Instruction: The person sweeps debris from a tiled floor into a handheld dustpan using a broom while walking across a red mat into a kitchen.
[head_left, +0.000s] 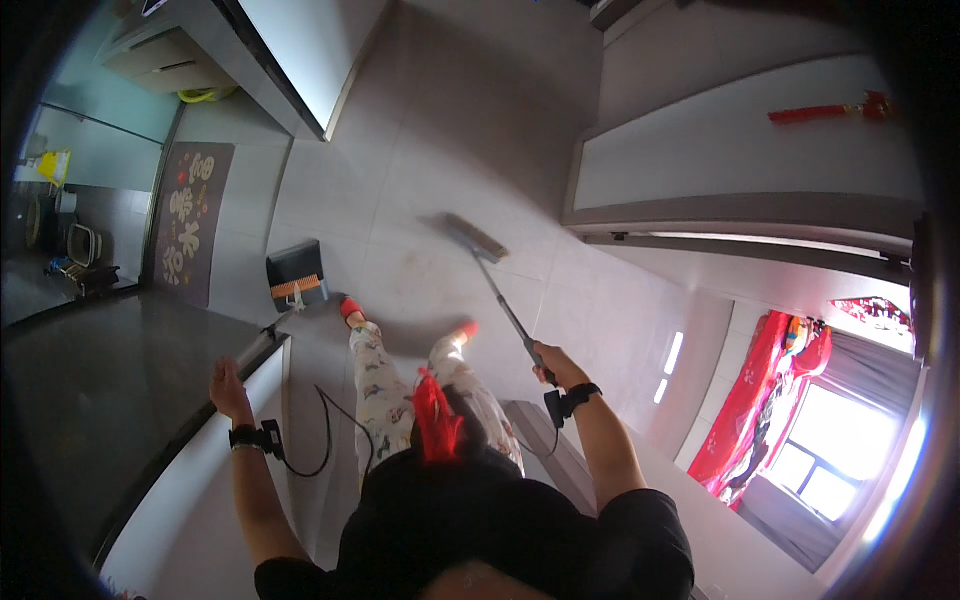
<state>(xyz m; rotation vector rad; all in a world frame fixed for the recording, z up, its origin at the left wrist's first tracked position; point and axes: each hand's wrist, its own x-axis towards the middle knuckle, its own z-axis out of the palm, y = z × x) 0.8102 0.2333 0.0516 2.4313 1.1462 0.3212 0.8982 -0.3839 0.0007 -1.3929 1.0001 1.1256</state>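
My right hand (559, 365) grips the grey handle of a long-handled broom (517, 322). Its bristle head (477, 237) rests on the pale tiled floor ahead of my feet. On the left, my left hand (229, 391) is closed around the upper end of the handle of a dustpan (295, 259). The black pan has an orange comb-toothed strip and lies on the floor ahead and left of my red-shod left foot (350, 309). A faint brownish smudge (416, 262) marks the floor between pan and broom.
A dark doormat (191, 225) with writing lies before a glass doorway at the left. Dark-edged partitions (247, 360) stand close by my left arm. A red bag-like item (436, 420) hangs at my waist. Thin cables (328, 431) run from my wrist straps. Red bedding (750, 412) shows through the right doorway.
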